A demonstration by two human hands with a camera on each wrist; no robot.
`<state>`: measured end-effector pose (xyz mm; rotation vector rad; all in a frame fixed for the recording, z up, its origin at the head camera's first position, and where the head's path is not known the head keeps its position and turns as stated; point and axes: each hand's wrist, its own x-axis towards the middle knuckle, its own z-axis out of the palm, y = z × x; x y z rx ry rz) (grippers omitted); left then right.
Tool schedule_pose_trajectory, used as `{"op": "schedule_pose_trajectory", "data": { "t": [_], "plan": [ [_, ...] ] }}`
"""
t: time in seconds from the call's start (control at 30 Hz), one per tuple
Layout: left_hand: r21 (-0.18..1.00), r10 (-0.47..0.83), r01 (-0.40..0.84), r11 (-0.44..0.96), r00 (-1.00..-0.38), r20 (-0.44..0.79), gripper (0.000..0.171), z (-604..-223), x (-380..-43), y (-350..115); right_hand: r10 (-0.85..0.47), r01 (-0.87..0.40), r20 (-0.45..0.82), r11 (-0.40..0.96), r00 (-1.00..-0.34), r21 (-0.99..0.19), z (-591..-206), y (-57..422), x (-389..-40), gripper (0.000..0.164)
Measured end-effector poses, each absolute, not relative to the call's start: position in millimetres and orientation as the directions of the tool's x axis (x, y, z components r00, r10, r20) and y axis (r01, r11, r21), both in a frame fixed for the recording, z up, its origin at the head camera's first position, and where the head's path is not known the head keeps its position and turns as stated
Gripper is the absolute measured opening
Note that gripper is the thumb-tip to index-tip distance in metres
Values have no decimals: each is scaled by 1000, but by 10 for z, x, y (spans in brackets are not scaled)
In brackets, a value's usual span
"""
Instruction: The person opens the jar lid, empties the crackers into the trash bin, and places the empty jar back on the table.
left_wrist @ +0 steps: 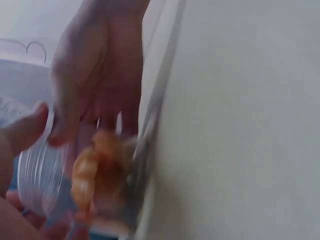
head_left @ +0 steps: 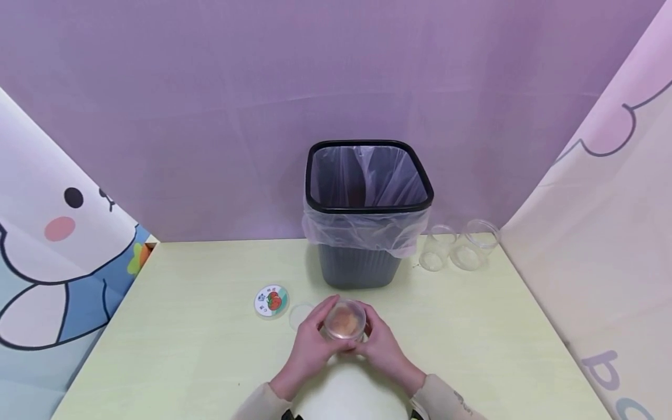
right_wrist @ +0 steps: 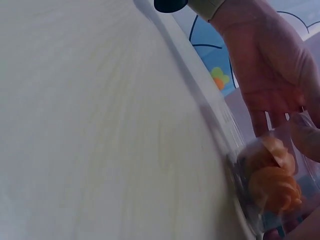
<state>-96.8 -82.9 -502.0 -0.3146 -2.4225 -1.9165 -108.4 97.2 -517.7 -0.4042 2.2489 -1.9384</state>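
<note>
Between both hands stands a small clear plastic cup (head_left: 345,319) with orange, ridged pieces (right_wrist: 274,185) inside; their kind is not clear. My left hand (head_left: 308,345) curls round the cup's left side, and my right hand (head_left: 384,349) grips its right side. Both thumbs meet at the near side. In the left wrist view the cup (left_wrist: 40,175) and the orange pieces (left_wrist: 100,170) show blurred. Just left of the left hand lies a clear round disc (head_left: 299,315), partly covered by the fingers. Beyond it is a round printed lid (head_left: 271,301) with a red fruit picture.
A grey bin (head_left: 359,265) with a black rim and a pinkish liner bag stands behind the hands. To its right, near the table's back edge, are clear cups (head_left: 433,254). Purple cloth (head_left: 210,146) hangs behind, and printed cloths flank the pale table (head_left: 173,326).
</note>
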Motion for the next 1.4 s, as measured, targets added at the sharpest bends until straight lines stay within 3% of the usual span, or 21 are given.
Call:
{"op": "schedule_pose_trajectory", "data": {
  "t": [0.3,0.53,0.9,1.2,1.4],
  "plan": [
    [944,-46,170,281,-981,191,95,-5058,-858,-609,-215,-129,96,147,-972,-981,-5209,900,-1047,87],
    [946,-53,169,276,-980,191,94,-5046,-842,-567,-192,-115,86,149,-978,-982,-5240,892,-1053,86],
    [956,224,166,244,-968,111,103,-4968,-1043,-870,-360,-138,74,156,-930,-978,-5185,1060,-1183,80],
    [957,555,221,185,-828,84,92,-4864,-1383,-1125,-557,-104,20,119,-830,-987,-5169,1212,-1429,87],
    [942,661,254,221,-749,47,95,-4912,-1502,-1173,-620,-78,4,93,-785,-993,-5187,1292,-1485,89]
  ]
}}
